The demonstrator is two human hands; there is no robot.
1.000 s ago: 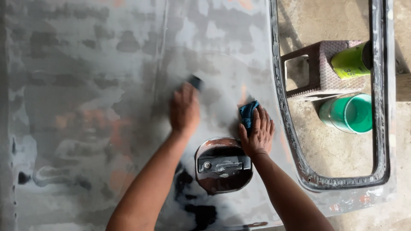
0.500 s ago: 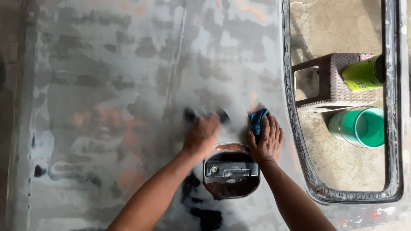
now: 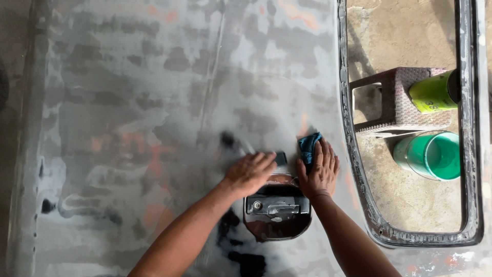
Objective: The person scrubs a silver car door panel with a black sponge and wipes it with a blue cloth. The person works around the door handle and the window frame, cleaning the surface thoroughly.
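With the left hand closed on a dark sanding block and the right hand pressed flat on a blue cloth, the block could be snagged on the recessed door handle at 6 o'clock.

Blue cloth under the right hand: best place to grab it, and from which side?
Grip the bunched upper end of the blue cloth that sticks out past the fingertips of the right hand. Come from above the panel, on the far side; the rest lies pinned flat under the palm.

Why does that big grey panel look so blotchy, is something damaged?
The car door panel is patchy all over: grey blotches, orange spots, black smears near the door handle recess. The left hand presses a dark block there; the right hand rests on a blue cloth. No dents or cracks show.
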